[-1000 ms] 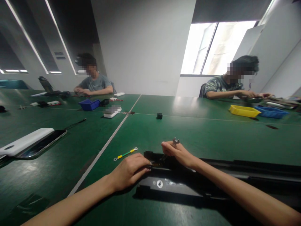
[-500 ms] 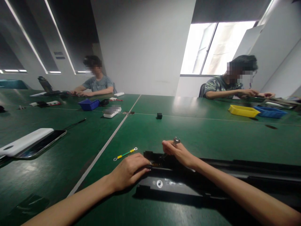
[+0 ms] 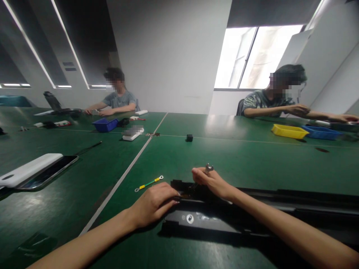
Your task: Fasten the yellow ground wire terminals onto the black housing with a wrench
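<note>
A long black housing (image 3: pixel 213 222) lies on the green table, running off to the right. My right hand (image 3: pixel 209 178) is closed around a metal wrench (image 3: pixel 209 168), whose open jaw sticks up above the fist over the housing's left end. My left hand (image 3: pixel 157 201) rests at that left end, its fingers bent together over the housing's inner edge; what the fingertips pinch, if anything, is hidden. Just beyond my left hand lies a green and yellow wire (image 3: pixel 149 184) with a ring terminal at each end.
A phone (image 3: pixel 53 172) beside a white device (image 3: pixel 33 168) lies at left. Farther back are a dark blue bin (image 3: pixel 105 125), a small black cube (image 3: pixel 189 138), a yellow tray (image 3: pixel 290 131) and a blue tray (image 3: pixel 322 132). Two people sit across the table.
My hands have hardly moved. Across the table at right, the person's hands have moved apart, one reaching farther right. The person at left has shifted slightly, a pale item now between the hands.
</note>
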Demonstrator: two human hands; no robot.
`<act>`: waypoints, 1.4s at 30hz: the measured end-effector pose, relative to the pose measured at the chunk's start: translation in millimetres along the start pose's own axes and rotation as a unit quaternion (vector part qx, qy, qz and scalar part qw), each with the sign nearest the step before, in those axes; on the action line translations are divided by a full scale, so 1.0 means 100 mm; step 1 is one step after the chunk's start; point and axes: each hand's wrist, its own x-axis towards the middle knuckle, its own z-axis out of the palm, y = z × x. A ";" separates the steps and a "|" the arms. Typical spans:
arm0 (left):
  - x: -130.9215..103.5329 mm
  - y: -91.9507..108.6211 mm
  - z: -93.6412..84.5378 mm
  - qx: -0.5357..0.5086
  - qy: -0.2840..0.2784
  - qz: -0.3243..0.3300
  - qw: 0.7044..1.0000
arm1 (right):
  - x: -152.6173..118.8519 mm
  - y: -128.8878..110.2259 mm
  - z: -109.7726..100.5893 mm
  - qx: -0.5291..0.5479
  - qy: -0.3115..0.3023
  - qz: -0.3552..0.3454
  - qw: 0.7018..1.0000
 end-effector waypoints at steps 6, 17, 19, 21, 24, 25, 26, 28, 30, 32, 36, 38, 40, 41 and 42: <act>0.00 0.00 -0.01 0.000 0.000 0.002 1.000 | 0.00 0.00 -0.01 0.004 -0.003 0.002 1.000; 0.00 0.00 0.00 0.001 0.000 0.004 1.000 | 0.01 0.02 0.00 0.002 -0.007 0.007 1.000; -0.01 0.01 0.00 0.001 -0.001 0.003 1.000 | 0.00 0.01 0.00 0.004 -0.009 0.011 1.000; -0.01 0.01 0.00 0.000 -0.002 0.000 1.000 | 0.00 0.00 0.00 0.004 -0.008 0.016 1.000; -0.01 0.01 0.00 -0.001 -0.002 0.002 1.000 | -0.01 -0.02 0.00 0.001 -0.006 0.019 1.000; 0.00 0.01 0.00 -0.002 -0.002 0.002 1.000 | -0.01 -0.02 0.00 -0.001 -0.006 0.020 1.000; 0.00 0.01 0.00 -0.002 -0.002 0.004 1.000 | -0.01 -0.02 0.00 -0.002 -0.007 0.021 1.000; 0.00 0.00 0.00 -0.002 -0.001 0.005 1.000 | -0.01 -0.01 0.00 -0.001 -0.009 0.019 1.000; 0.00 0.00 0.01 -0.001 0.000 0.006 1.000 | 0.00 0.00 0.00 0.002 -0.009 0.017 1.000; -0.01 0.00 0.01 0.000 0.003 0.005 1.000 | 0.00 0.00 0.00 0.007 -0.008 0.014 1.000; -0.01 0.00 0.01 0.000 0.001 0.005 1.000 | 0.00 0.00 0.00 0.006 -0.009 0.012 1.000; -0.01 0.00 0.01 -0.001 0.000 0.006 1.000 | 0.00 0.00 0.00 0.006 -0.010 0.012 1.000; -0.01 0.01 0.00 -0.002 0.000 0.007 1.000 | 0.00 -0.01 0.00 0.009 -0.011 0.014 1.000; 0.00 0.01 0.00 -0.002 -0.001 0.007 1.000 | 0.00 -0.02 0.00 0.010 -0.010 0.015 1.000; 0.00 0.01 0.00 -0.003 -0.001 0.006 1.000 | 0.00 -0.02 -0.01 0.011 -0.010 0.016 1.000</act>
